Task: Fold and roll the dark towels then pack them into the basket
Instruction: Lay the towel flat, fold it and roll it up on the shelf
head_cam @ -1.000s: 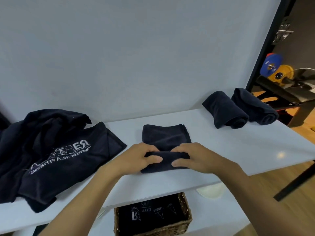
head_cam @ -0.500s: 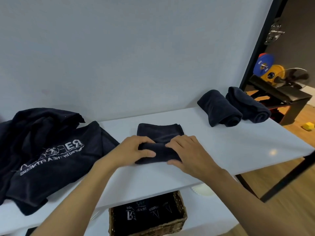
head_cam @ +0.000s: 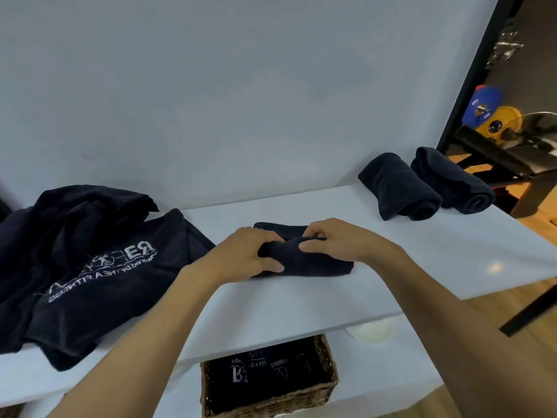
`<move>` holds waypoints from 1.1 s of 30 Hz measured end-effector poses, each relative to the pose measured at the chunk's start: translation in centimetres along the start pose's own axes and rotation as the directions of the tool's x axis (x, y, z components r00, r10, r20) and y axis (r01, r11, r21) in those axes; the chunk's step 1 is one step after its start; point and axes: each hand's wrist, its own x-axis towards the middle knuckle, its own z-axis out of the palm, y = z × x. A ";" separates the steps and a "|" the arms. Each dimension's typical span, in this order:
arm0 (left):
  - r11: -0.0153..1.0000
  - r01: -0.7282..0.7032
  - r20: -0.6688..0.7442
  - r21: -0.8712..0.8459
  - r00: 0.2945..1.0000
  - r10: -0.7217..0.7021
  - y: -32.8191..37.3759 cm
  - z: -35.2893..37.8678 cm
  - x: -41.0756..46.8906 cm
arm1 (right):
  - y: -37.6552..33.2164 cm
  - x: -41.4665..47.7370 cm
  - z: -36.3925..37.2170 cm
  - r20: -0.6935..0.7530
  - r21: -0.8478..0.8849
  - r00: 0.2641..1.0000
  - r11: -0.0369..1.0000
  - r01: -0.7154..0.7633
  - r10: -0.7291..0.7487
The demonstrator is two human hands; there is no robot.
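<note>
A dark towel (head_cam: 313,260) lies mostly rolled in the middle of the white table (head_cam: 422,267). My left hand (head_cam: 244,254) grips the roll's left end, thumb under it and fingers curled over. My right hand (head_cam: 337,241) holds the top of the roll with curled fingers; only a thin strip of flat towel shows beyond it. Two finished rolls (head_cam: 401,188) (head_cam: 452,181) lie side by side at the table's far right. A wicker basket (head_cam: 327,387) lined with dark printed towels stands on the shelf below.
A heap of unfolded dark towels (head_cam: 90,260) with white lettering covers the table's left side. The wall runs right behind the table. A white round object (head_cam: 372,331) sits under the table edge. Gym weights (head_cam: 494,116) and a black frame stand at the right.
Both hands have rolled the towel further away from me; the flat part beyond them has shrunk to a thin strip and the roll is thicker.
</note>
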 end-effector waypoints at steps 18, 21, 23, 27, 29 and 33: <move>0.867 -0.069 -0.357 0.493 0.893 0.274 -2.5 3.4 3.1 | 0.4 2.5 0.3 -0.255 -0.100 0.963 0.993 0.068 -0.091; 0.949 -0.035 -0.251 0.312 0.961 0.118 -2.0 1.6 4.3 | 0.4 2.4 0.9 -0.338 -0.284 0.920 0.954 0.099 -0.196; 0.991 -0.010 -0.126 0.133 0.992 0.027 -1.5 0.0 5.4 | 1.4 1.6 2.4 -0.386 -0.561 0.845 0.821 0.104 -0.370; 0.987 0.155 -0.078 0.039 0.985 -0.152 -0.7 -1.0 7.0 | 1.4 2.4 2.4 -0.336 -0.674 0.888 0.739 0.006 -0.314; 0.955 0.264 -0.320 0.134 0.924 -0.210 0.3 0.3 6.8 | 0.6 3.2 0.9 -0.338 -0.530 0.923 0.848 -0.027 -0.182; 0.939 0.251 -0.619 -0.234 0.706 -0.343 3.8 4.3 6.1 | 1.0 3.1 -1.5 -0.305 -0.131 0.946 0.980 -0.152 0.106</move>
